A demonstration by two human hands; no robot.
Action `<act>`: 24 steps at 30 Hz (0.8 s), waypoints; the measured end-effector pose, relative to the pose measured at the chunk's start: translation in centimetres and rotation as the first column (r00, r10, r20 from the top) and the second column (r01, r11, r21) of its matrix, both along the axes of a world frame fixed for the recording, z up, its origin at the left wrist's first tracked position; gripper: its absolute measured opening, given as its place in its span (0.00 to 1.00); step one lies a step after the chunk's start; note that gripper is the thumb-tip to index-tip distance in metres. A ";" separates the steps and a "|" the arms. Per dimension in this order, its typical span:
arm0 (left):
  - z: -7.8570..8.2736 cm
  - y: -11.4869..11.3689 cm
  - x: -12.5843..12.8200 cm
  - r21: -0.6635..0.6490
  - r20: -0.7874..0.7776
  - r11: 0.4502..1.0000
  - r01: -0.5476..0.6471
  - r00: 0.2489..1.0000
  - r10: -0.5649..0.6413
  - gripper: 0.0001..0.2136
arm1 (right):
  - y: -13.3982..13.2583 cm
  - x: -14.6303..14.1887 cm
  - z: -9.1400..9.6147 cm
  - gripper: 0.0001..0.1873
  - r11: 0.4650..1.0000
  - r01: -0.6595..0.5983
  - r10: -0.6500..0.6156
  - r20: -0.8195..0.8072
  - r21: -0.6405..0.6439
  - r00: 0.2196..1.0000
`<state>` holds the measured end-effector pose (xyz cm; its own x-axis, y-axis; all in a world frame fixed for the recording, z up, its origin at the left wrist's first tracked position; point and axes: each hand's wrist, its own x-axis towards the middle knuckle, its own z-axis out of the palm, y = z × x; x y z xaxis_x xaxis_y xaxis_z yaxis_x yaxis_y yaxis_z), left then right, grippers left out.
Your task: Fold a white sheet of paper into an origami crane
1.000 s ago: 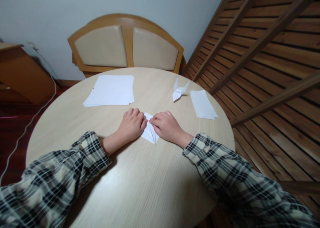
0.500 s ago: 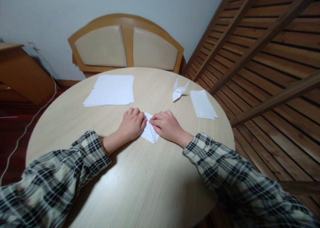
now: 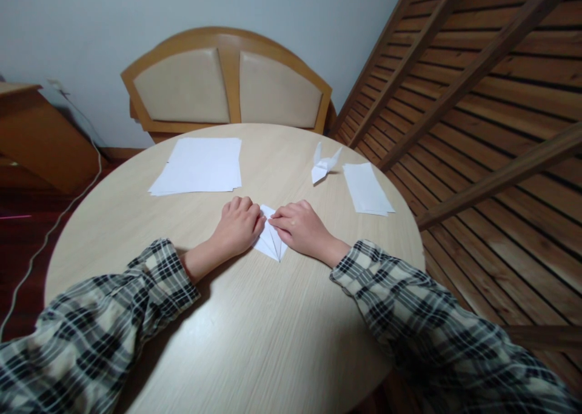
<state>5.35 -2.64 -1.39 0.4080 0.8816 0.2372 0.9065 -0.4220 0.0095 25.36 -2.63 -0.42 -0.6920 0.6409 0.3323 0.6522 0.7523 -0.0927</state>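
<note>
Little has shifted: left hand and right hand stay curled, fingertips on the paper between them, whether pinching or pressing unclear, so the same fold seems unfinished.

A folded white paper, partly hidden, lies flat on the worktop, creases running to its pointed corner at six o'clock.

Hands partly hide the folded paper; the view's edge crops both sleeves.
</note>
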 end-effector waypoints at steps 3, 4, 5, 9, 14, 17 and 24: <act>0.2 -0.1 0.1 0.002 -0.017 1.000 -0.011 1.000 0.012 0.13 | -0.1 -0.1 0.1 0.10 1.000 0.008 -0.008 0.006 -0.008 1.000; 0.3 -0.1 0.2 -0.004 -0.023 1.000 -0.016 1.000 0.016 0.13 | -0.1 -0.1 0.1 0.10 1.000 0.009 -0.009 0.005 -0.008 1.000; 0.3 -0.2 0.2 -0.011 -0.028 1.000 -0.021 0.999 0.021 0.13 | -0.1 -0.1 0.1 0.10 1.000 0.009 -0.009 0.002 -0.008 1.000; 0.6 -0.3 0.4 -0.026 -0.034 0.999 -0.027 0.999 0.026 0.13 | -0.1 0.0 -0.2 0.10 1.000 0.013 -0.013 -0.009 -0.003 1.000; 0.9 -0.5 0.5 -0.041 -0.038 0.998 -0.039 0.999 0.037 0.14 | 0.0 -0.1 -0.4 0.11 0.999 0.031 -0.031 -0.011 0.010 0.999; 0.9 -0.4 0.5 -0.048 -0.047 0.998 -0.041 0.998 0.039 0.14 | 0.0 -0.2 -0.4 0.11 0.999 0.035 -0.035 0.002 0.014 0.999; 0.7 -0.3 0.4 -0.037 -0.043 0.999 -0.034 0.999 0.032 0.14 | -0.2 -0.2 0.0 0.12 0.999 0.001 -0.002 0.057 0.032 0.998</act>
<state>5.76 -2.98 -0.70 0.3876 0.9027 0.1865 0.9198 -0.3921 -0.0140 25.17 -2.88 -0.38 -0.7095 0.6316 0.3127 0.6569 0.7533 -0.0310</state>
